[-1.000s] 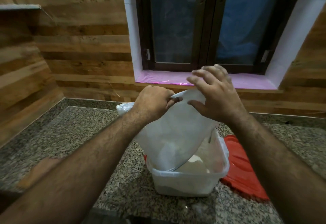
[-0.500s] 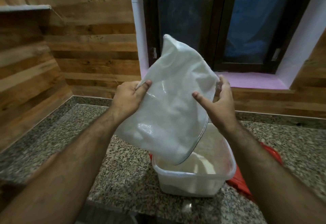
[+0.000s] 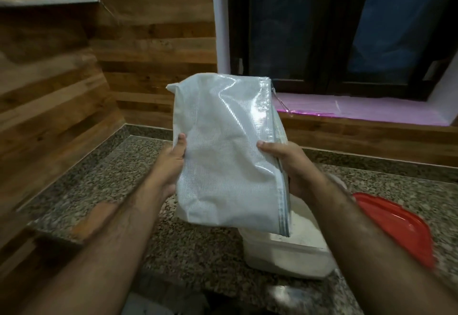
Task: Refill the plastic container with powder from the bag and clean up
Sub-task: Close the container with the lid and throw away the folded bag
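Facing a corner of a speckled granite desk [image 3: 104, 181], the view takes in wood-grain panelled walls [image 3: 153, 49] on the left and at the back, and a dark-framed window [image 3: 334, 27] with a pink-covered sill [image 3: 359, 111] at upper right.

A white woven plastic bag [image 3: 228, 151] is held up above the desk, gripped from both sides. The left hand [image 3: 171, 166] is closed on the bag's left edge: the thumb is seen on the near face, the other fingers are hidden behind the bag. The right hand [image 3: 295, 166] is closed on the right edge, along the zip-type seam; its thumb is likewise laid on the near face, the remaining fingers out of sight behind.

The bag is tilted, its lower right corner hanging directly over the plastic container [image 3: 290, 257], which stands on the desk below the right forearm. White powder [image 3: 302, 225] is visible inside the container. Whether the bag corner touches the powder cannot be told.

A red lid [image 3: 401, 225] lies flat on the desk just to the right of the container. The image is somewhat blurred at the lower edge.
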The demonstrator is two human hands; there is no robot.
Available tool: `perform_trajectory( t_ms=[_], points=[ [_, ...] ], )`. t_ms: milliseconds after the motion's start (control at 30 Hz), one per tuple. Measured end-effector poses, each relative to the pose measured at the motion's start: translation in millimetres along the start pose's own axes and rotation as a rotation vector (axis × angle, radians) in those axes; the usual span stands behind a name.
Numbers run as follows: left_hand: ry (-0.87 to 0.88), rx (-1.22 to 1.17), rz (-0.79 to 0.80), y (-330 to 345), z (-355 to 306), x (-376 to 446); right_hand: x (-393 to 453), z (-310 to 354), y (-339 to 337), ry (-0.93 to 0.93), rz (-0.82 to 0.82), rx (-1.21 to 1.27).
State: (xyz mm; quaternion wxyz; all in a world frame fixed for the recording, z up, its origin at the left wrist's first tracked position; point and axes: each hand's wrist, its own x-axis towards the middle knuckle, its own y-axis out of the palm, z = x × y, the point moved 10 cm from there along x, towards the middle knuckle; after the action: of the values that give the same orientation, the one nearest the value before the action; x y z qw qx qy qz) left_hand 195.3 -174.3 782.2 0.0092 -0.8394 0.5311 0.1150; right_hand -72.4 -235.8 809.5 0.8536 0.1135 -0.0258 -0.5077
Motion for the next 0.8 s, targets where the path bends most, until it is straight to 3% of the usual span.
perform_trajectory(
  t_ms=[100,200,300,467,633,800],
  points=[
    [0.007,0.075,-0.151,-45,14,11,14,-5,17,-0.056,-0.114,-0.068],
    [0.037,0.184,-0.286,-90,19,19,35,-29,54,0.01,-0.077,-0.116],
    [0.048,0.286,-0.35,-134,21,35,58,-54,84,0.068,-0.144,-0.192],
    [-0.035,0.431,-0.322,-196,50,75,88,-105,120,0.109,-0.29,-0.367],
    [-0.08,0.692,-0.283,-227,101,113,105,-158,136,0.066,-0.462,-0.949],
    [-0.022,0.886,-0.18,-225,139,153,119,-232,122,0.205,-0.551,-1.041]
  ],
)
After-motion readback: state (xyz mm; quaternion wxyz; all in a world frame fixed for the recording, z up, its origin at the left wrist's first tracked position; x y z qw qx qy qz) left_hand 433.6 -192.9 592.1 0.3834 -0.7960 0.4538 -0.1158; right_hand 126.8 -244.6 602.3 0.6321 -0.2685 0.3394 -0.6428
